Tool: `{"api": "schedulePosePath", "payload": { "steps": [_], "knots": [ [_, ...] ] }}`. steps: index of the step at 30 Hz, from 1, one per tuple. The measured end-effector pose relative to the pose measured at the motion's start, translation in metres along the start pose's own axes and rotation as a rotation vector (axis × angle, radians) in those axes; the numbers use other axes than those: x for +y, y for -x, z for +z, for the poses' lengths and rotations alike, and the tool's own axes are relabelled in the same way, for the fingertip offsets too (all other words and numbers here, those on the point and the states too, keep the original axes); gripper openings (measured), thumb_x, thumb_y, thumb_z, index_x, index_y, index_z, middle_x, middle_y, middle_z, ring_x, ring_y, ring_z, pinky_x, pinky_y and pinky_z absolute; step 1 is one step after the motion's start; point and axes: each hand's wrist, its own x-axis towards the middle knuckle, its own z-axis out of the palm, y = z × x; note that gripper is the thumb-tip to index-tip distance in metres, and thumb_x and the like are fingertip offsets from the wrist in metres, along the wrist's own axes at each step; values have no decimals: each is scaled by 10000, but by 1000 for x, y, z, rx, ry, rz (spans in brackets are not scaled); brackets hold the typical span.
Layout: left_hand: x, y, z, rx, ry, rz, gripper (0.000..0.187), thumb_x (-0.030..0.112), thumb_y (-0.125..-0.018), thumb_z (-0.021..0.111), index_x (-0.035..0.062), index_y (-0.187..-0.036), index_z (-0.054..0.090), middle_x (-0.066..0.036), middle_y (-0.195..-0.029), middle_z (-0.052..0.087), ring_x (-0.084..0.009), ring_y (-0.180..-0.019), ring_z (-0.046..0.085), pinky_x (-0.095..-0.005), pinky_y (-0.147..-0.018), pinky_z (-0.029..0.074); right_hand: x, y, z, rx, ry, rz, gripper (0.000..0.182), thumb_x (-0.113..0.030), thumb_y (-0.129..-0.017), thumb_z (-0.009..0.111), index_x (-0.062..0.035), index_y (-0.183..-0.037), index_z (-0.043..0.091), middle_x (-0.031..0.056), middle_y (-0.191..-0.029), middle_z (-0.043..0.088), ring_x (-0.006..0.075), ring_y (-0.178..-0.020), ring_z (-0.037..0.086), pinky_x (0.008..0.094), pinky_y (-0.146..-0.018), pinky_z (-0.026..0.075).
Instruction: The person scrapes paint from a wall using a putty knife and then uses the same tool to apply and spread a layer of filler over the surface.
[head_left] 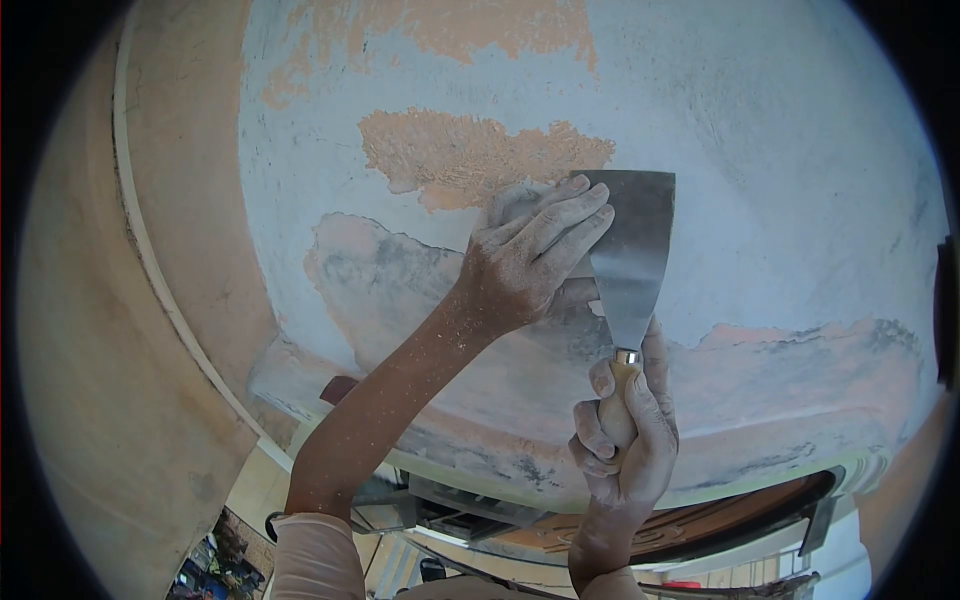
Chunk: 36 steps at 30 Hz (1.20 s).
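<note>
My right hand (640,440) is wrapped round the wooden handle (620,405) of a putty knife, whose wide metal blade (640,235) points up against the wall. My left hand (540,245) lies beside the blade, fingers stretched out and together, with the fingertips touching its left edge. White dust coats both hands. Behind them is a pale blue wall (740,150) with peeled places. One rough peach patch (460,150) sits just above my left hand, and a grey, stained patch (390,270) spreads below it.
A beige wall (180,200) with a pale strip (165,265) runs down the left. Under the blue wall's lower edge is a brown carved wooden panel (690,520). Assorted items (215,565) lie far below at the lower left.
</note>
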Motion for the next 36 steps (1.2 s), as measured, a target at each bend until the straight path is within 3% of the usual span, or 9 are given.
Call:
{"api": "schedulePosePath", "payload": {
  "steps": [13, 16, 19, 33, 36],
  "knots": [
    [14, 4, -3, -36, -21, -13, 518, 480, -755, 597, 64, -1062, 605, -105, -1102, 625, -231, -1055, 596, -368, -815, 435, -7, 11, -3, -32, 67, 26, 492, -94, -950, 305, -106, -1423, 170, 99, -875, 457, 36, -387, 353, 139, -251, 274],
    [4, 2, -1, -9, -16, 11, 525, 468, -738, 610, 60, -1069, 602, -106, -1116, 620, -232, -1061, 593, -362, -821, 433, -5, 3, 1, -38, -14, 30, 512, -67, -954, 342, -112, -1434, 171, 89, -892, 488, 48, -431, 387, 165, -308, 278],
    [9, 0, -3, -42, -17, -9, 527, 448, -715, 632, 61, -1072, 602, -102, -1127, 617, -233, -1064, 592, -356, -834, 429, -5, 8, -6, -62, 20, 27, 470, -89, -956, 304, -131, -1416, 215, 97, -878, 461, 36, -396, 356, 140, -257, 271],
    [-10, -13, -7, -10, -59, 43, 509, 429, -724, 647, 58, -1071, 606, -103, -1116, 621, -234, -1052, 597, -358, -825, 439, 0, -5, 8, -15, 52, 3, 463, -107, -955, 337, -124, -1407, 237, 91, -867, 467, 47, -408, 366, 143, -278, 279],
    [9, -1, -8, -77, -17, -13, 522, 431, -717, 654, 54, -1074, 604, -109, -1113, 622, -241, -1061, 592, -359, -810, 440, 2, 4, 1, -7, 13, 5, 468, -99, -952, 336, -114, -1408, 231, 90, -867, 470, 45, -401, 363, 142, -273, 276]
  ]
}}
